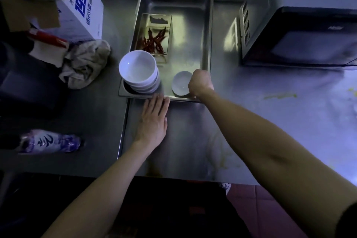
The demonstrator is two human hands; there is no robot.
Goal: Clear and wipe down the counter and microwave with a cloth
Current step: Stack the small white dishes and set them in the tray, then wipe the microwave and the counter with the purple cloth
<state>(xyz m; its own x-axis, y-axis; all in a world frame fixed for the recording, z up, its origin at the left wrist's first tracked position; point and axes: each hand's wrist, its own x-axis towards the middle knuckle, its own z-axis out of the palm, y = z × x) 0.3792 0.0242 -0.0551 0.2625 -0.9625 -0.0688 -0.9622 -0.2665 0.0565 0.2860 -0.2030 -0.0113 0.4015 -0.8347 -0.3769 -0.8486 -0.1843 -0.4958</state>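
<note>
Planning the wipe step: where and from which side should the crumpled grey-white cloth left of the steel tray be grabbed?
Probably pinch the raised folds atop the crumpled grey-white cloth, coming from above and the near side: it lies in a loose heap, a white-and-blue carton crowds its far side and a stack of white bowls its right.

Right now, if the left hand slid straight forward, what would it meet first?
The left hand would likely meet the metal tray's near rim, apparently right at its fingertips; white bowls stand just beyond.

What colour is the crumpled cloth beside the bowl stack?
Off-white, greyish cloth; the head view shows it best.
</note>
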